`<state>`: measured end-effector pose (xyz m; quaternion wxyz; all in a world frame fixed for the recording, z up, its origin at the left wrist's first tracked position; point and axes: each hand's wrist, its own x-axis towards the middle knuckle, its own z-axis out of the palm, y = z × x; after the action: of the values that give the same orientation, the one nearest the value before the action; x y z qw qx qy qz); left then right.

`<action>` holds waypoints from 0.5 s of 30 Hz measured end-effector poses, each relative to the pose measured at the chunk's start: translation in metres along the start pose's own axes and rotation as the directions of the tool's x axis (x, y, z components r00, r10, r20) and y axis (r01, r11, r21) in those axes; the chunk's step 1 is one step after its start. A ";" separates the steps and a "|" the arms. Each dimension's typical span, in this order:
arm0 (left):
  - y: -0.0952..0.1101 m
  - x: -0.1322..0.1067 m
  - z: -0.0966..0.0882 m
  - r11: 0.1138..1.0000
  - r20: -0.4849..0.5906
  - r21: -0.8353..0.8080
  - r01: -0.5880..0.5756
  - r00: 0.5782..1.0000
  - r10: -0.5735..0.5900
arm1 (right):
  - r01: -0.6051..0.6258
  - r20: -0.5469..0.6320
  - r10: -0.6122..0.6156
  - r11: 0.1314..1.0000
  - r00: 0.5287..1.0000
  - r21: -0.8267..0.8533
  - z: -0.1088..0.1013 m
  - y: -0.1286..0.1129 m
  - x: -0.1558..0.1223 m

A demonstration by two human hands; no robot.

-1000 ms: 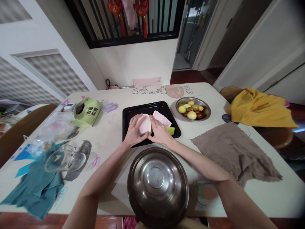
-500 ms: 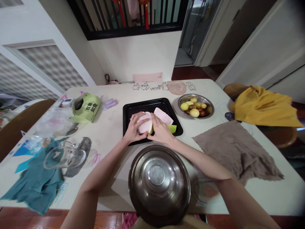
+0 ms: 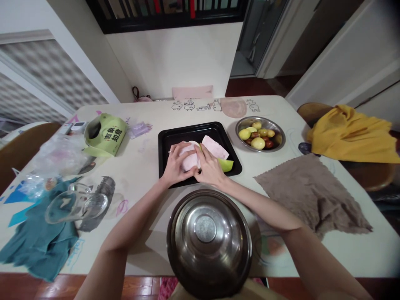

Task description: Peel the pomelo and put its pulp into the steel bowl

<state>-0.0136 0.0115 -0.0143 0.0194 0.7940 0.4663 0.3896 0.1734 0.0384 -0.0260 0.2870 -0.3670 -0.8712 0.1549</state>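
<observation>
Across my view stretches the white tabletop (image 3: pixel 137 246), its near edge passing under my forearms and its far edge well beyond my hands. To my right lies the brown cloth (image 3: pixel 308 189), scalloped along its border; only a narrow strip of white parts its left corner from the tray. Close to me, the large metal bowl (image 3: pixel 204 254) straddles the near edge and sits just this side of the black tray (image 3: pixel 171 132), leaving hardly any room between the two rims. Leftward there is more room: a broad stretch of white lies between the tray and the glass jug (image 3: pixel 67 206). Beyond the tray's right side, just beside it, stands the fruit bowl (image 3: pixel 276 139).

My left hand (image 3: pixel 175 168) and right hand (image 3: pixel 210 167) curve around the pale round piece of fruit (image 3: pixel 190 160) from either side, fingers spread over it, thumb tips meeting at its near side. It is in the tray, left of centre, pale face upward; it looks rounded, and under my fingers I cannot make out a long axis. Right of it, the pink-white slab (image 3: pixel 215 148) slants from far left to near right, with the green wedge (image 3: pixel 225 165) at its near end, pointing rightward.
</observation>
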 end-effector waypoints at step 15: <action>0.001 0.005 -0.017 0.999 0.134 -0.014 -0.032 0.990 0.034 | -0.005 0.011 0.004 0.992 1.000 0.124 -0.012 0.002 -0.001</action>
<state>-0.0222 0.0088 0.0009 0.0491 0.8259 0.4484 0.3384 0.1829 0.0398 -0.0179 0.3043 -0.3494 -0.8606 0.2115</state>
